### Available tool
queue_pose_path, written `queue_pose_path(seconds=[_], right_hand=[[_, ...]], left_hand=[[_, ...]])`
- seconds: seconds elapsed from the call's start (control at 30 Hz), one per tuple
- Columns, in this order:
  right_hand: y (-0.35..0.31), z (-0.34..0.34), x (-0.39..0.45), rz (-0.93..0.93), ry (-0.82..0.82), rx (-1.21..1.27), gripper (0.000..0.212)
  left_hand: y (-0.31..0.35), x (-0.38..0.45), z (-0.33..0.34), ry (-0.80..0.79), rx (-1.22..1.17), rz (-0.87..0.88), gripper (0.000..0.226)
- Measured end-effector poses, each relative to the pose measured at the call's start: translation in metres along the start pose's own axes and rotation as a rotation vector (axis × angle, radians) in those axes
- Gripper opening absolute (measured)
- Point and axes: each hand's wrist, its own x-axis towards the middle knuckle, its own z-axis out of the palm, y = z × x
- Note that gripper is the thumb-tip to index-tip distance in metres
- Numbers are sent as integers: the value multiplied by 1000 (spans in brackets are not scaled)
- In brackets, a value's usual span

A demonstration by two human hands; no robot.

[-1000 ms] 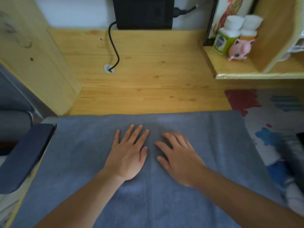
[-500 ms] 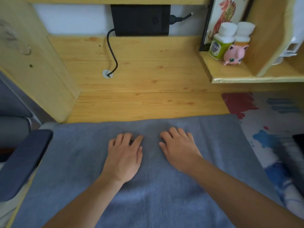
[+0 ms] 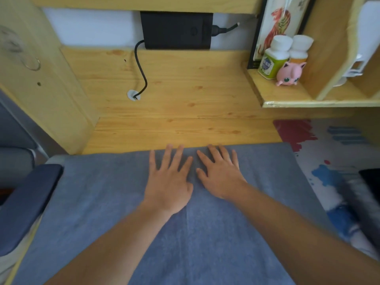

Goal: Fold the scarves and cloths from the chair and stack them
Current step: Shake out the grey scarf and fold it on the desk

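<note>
Head view: the grey-blue cloth (image 3: 205, 233) lies spread flat on the wooden desk (image 3: 181, 95), filling the lower half of the frame from about 9 o'clock round to 3 o'clock, with its far edge running straight across, left to right, just below the middle. Its long axis looks to run side to side, though the near edge is out of view, so that is a judgement.

Both hands lie palm-down on it at the centre, side by side and almost touching. The left hand (image 3: 168, 179) has its fingers straight and fanned apart, tips pointing to 12 o'clock and reaching the far edge. The right hand (image 3: 221, 177) lies flat as well, fingers straight and a little spread, angled toward 11 o'clock, its tips also at that far edge. Neither hand pinches or curls round anything.

The relation that matters is that the far edge sits right under the fingertips of both hands equally, with cloth stretching away toward 9 o'clock and 3 o'clock on either side. From here the hands are well placed either to sweep outward or to take the edge for a fold.

The cloth looks soft, thin and matte, nearly free of wrinkles, with a faint crease (image 3: 186, 225) running toward 6 o'clock between the wrists. At 3 o'clock its right edge overlaps a paint-splash patterned mat (image 3: 329, 157).
</note>
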Motion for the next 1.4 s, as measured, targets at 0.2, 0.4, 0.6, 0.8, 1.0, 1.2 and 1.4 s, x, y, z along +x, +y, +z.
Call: queue_pose_path(seconds=[0.2,0.4,0.6,0.8,1.0,1.2,1.4], right_hand=[[48,17,-16,166,21,-25,70],[65,-16,-13,204,102,-45,84],[121,4,-42,383,9,34,75],[143,-7,-21,227,59,61,72],[82,-15,-13,315,200,8,75],[-39,35,-33,17,201,166,64],[-42,43,-30,29,122,-12,67]], left_hand=[[4,-14,26,64,-137,-43,68],[10,-7,27,2,-145,-108,65],[12,-1,27,-40,-135,-136,72],[14,0,26,-52,-114,-139,76],[16,4,26,-49,-137,-155,70],[-9,9,19,-44,-166,-8,62],[-175,-7,31,-45,-69,-230,66]])
